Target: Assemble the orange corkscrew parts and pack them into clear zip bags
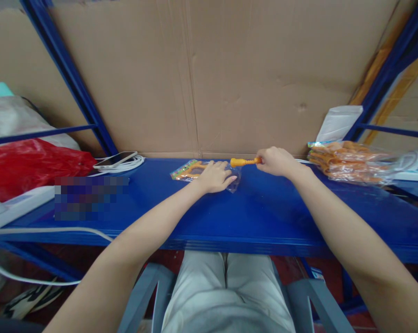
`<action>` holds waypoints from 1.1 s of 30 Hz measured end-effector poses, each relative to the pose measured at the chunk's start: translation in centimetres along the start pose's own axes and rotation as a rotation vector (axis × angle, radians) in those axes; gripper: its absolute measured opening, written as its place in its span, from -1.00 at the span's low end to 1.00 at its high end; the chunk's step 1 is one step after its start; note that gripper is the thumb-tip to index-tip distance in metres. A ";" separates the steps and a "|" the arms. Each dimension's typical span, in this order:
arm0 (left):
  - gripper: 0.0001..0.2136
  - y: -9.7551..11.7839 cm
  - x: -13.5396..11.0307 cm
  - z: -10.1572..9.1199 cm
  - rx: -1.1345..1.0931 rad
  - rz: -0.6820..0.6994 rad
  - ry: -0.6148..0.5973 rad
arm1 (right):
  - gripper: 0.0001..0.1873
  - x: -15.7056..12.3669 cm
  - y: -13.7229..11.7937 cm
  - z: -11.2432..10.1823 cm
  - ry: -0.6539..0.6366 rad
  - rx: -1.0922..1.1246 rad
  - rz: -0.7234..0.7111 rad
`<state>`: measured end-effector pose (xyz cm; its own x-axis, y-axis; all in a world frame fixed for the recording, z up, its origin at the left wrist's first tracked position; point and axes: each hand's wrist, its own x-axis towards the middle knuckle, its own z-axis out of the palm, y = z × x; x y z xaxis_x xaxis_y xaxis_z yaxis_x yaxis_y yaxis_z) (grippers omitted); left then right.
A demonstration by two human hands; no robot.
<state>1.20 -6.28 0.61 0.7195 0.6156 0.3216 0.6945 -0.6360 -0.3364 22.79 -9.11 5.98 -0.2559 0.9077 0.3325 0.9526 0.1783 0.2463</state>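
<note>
My left hand [214, 177] lies with its fingers spread on a clear plastic bag [234, 184] on the blue table. Inside this bag is an orange item, and a colourful header card [184, 170] shows at its left end. My right hand [275, 161] is closed around one end of a yellow-orange plastic piece [245, 162]. The piece has a wide, cup-like left end that points toward the bag and a narrower ribbed shaft. What kind of toy or tool it is, I cannot make out. Its right end is hidden in my fingers.
Several bagged orange items [347, 162] are piled at the right, by a white packet [339, 121]. A phone [115, 159] rests on a coiled white cable [134, 163] at the left, near a red bag [39, 162]. Cardboard [230, 78] stands behind the blue table [264, 212].
</note>
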 end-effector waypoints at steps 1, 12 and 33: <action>-0.54 0.1 0.0 -0.1 -0.008 0.022 0.004 | -0.68 0.0 0.2 -0.1 -0.015 0.009 -0.007; -0.49 2.1 0.1 -0.6 0.072 -0.060 0.014 | -0.72 0.0 0.5 -0.3 -0.078 0.049 -0.045; -0.57 1.4 0.7 0.4 -0.283 -0.090 0.196 | -0.63 0.3 -3.9 3.3 -0.019 0.001 -0.040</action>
<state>2.63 -6.56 0.03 0.6229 0.5916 0.5118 0.7088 -0.7037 -0.0492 19.54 -8.22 2.08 -0.2907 0.9069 0.3049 0.9418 0.2150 0.2584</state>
